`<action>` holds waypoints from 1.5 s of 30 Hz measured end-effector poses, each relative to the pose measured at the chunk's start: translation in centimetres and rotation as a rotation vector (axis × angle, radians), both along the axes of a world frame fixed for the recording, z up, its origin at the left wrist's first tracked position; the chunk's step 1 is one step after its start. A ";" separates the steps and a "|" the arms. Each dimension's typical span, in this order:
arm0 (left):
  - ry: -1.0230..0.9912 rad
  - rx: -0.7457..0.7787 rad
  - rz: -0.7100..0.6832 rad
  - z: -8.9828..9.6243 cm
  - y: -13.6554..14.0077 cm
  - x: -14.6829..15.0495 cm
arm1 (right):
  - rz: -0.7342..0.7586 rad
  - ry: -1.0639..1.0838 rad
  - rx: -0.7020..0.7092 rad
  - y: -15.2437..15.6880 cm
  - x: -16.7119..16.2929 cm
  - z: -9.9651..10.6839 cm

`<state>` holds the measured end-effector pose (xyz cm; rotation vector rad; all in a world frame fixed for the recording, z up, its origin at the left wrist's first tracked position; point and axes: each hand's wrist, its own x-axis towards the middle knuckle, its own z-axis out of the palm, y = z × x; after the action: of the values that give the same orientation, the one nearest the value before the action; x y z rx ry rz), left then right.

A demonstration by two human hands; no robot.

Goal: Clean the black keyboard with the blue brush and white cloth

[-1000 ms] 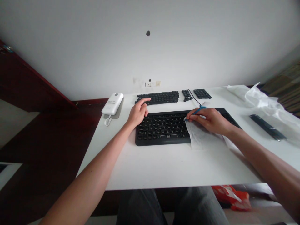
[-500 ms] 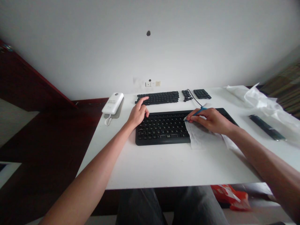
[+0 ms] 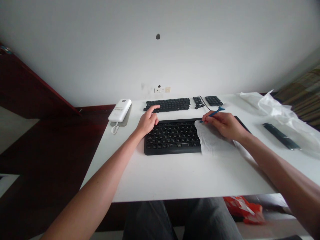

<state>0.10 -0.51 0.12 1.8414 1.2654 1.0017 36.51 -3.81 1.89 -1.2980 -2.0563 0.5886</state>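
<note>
A black keyboard base (image 3: 172,149), its keycaps off and its switch positions showing, lies on the white table. My left hand (image 3: 148,121) rests at its upper left corner, index finger stretched out towards the loose keycaps and the others loosely bent, holding nothing. In my right hand (image 3: 222,122) is a slim blue tool with a flared end (image 3: 219,110), pinched between thumb and fingers. Its lower tip meets a thin white wipe (image 3: 212,143) spread over the right part of the keyboard base. My right hand hides some of the wipe and base.
Behind the base, black keycaps lie in a large block (image 3: 172,104), a small cluster (image 3: 198,102) and a number-pad block (image 3: 213,100). A white power bank (image 3: 120,110) is at the left. A dark strip (image 3: 281,136) and crumpled white sheeting (image 3: 275,108) are at the right.
My right hand has shifted slightly up and right with the blue tool, whose upper end now shows more. The wipe's left edge has moved a little up and left. My left hand stays about where it was.
</note>
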 end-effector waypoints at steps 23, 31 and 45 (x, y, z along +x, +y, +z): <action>0.020 0.035 -0.017 -0.3 0.1 -0.2 | 0.009 -0.034 0.004 -0.4 -0.6 0.5; 0.021 0.030 -0.017 -0.2 0.1 -0.1 | 0.046 -0.112 0.032 -0.5 -1.5 0.7; 0.032 0.023 -0.015 0.0 0.0 0.0 | 0.053 -0.152 0.083 -0.8 -1.7 1.0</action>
<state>0.06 -0.52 0.16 1.8888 1.2624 0.9857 34.84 -4.61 2.90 -1.2778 -2.2208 0.4345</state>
